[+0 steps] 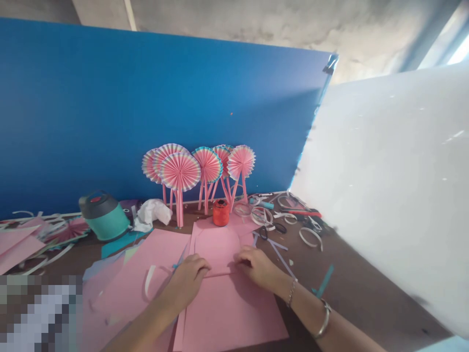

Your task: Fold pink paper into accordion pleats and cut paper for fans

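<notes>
Pink paper sheet [229, 313] under hands – L hand [186, 283] & R hand [254, 266] open on it – no grip.

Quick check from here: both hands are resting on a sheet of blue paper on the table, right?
The colour is wrong: the head view shows the left hand and the right hand resting on a sheet of pink paper, not blue, on the table.

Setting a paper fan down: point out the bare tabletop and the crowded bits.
Bare brown tabletop lies between the pink card sheets and the white board, around a teal paper strip. Crowded: back right, with white paper rings and black-handled scissors.
</notes>
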Demonstrator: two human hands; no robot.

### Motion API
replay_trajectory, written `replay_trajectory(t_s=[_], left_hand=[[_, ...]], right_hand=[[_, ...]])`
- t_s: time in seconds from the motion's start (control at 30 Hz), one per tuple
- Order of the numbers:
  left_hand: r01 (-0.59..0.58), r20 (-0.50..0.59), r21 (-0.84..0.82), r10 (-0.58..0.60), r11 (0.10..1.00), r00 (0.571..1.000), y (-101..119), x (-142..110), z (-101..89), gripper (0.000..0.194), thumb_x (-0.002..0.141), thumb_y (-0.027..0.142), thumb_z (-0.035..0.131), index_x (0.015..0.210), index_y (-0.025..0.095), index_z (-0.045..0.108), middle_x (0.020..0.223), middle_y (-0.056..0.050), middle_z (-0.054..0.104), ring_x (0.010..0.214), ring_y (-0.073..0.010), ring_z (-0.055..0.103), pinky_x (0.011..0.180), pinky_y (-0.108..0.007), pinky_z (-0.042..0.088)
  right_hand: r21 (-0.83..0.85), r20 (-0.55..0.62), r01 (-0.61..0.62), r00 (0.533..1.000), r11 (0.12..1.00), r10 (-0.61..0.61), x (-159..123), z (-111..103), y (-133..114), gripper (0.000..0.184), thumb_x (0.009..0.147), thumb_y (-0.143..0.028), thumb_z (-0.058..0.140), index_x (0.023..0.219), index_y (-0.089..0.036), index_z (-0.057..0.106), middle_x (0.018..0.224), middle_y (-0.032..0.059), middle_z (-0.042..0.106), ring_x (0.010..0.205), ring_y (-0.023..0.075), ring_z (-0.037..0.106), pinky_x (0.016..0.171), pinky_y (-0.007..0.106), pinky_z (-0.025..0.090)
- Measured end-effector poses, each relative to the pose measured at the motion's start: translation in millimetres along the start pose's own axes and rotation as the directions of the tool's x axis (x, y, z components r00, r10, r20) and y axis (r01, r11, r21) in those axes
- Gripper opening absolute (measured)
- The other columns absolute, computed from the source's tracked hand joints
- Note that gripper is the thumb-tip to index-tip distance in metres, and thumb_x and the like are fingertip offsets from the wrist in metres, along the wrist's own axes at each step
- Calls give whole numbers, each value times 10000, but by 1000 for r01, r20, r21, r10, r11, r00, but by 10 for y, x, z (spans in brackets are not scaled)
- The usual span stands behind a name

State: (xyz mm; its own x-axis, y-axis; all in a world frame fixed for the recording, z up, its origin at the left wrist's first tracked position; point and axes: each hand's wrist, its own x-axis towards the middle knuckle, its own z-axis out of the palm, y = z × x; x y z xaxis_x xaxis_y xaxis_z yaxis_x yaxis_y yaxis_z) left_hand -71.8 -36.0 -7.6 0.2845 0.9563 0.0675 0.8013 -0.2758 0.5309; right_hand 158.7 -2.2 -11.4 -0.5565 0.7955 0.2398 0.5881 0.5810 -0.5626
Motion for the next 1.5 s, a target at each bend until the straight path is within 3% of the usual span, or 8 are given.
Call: replay_trajectory(t_s=[0.4,0.67,0.8,0.9,1.07,1.2,1.37,1.5], left_hand=[[-18,33,22,17,1000,999,-27,-11,20,225,844,147,389,834,210,605,894,-28,625,916,-171,553,833,-308,403],[-66,79,95,59,993,995,-1,-20,1,243,875,113,365,868,200,592,910,-29,593,919,-170,529,826,-308,389],[-178,126,321,144,930,982,51,-48,-4,332,862,67,398,1057,263,583,967,-38,562,922,-200,505,779,-335,379],[-302,161,465,256,832,953,114,-67,-1,389,867,77,428,1162,309,531,1008,-43,546,917,-211,485,761,-346,363],[-385,254,525,292,759,922,230,-59,-38,295,880,95,427,1102,242,553,974,-50,553,876,-201,474,725,-338,358],[-394,311,497,266,773,913,227,-59,-115,232,808,64,494,961,195,610,925,-53,578,882,-209,471,733,-348,361],[-318,296,492,187,810,937,112,-57,-207,146,750,77,526,696,166,627,798,-59,607,849,-209,488,737,-348,364],[-206,184,507,128,837,975,42,-17,-262,125,689,71,540,645,159,617,733,-65,612,817,-214,513,741,-346,367]], right_hand=[[31,-18,-87,996,996,87,6,12,-8,145,719,-24,550,719,-154,615,719,5,592,658,123,505,621,223,362],[20,4,-40,999,999,39,-15,57,35,156,763,-27,521,779,-153,611,795,24,608,736,137,537,686,240,390],[-180,69,-24,997,983,37,-58,30,-62,223,808,-17,445,876,-156,605,899,49,601,818,154,526,727,266,378],[-418,120,51,993,907,-1,-81,23,-143,207,841,-59,446,919,-178,597,971,60,575,887,184,485,765,314,331],[-508,297,238,950,828,-91,-79,72,-181,131,849,-116,485,861,-157,609,896,67,589,839,188,477,710,322,297],[-534,289,211,956,818,-59,-100,59,-199,134,809,-102,507,822,-159,627,850,57,601,777,174,495,681,318,295],[-577,274,184,962,795,-24,-115,13,-235,140,769,-66,523,790,-151,632,839,61,611,761,175,520,669,319,304],[-590,259,185,965,786,-33,-96,30,-192,177,766,-38,511,827,-148,636,854,78,621,781,191,540,676,319,324]])
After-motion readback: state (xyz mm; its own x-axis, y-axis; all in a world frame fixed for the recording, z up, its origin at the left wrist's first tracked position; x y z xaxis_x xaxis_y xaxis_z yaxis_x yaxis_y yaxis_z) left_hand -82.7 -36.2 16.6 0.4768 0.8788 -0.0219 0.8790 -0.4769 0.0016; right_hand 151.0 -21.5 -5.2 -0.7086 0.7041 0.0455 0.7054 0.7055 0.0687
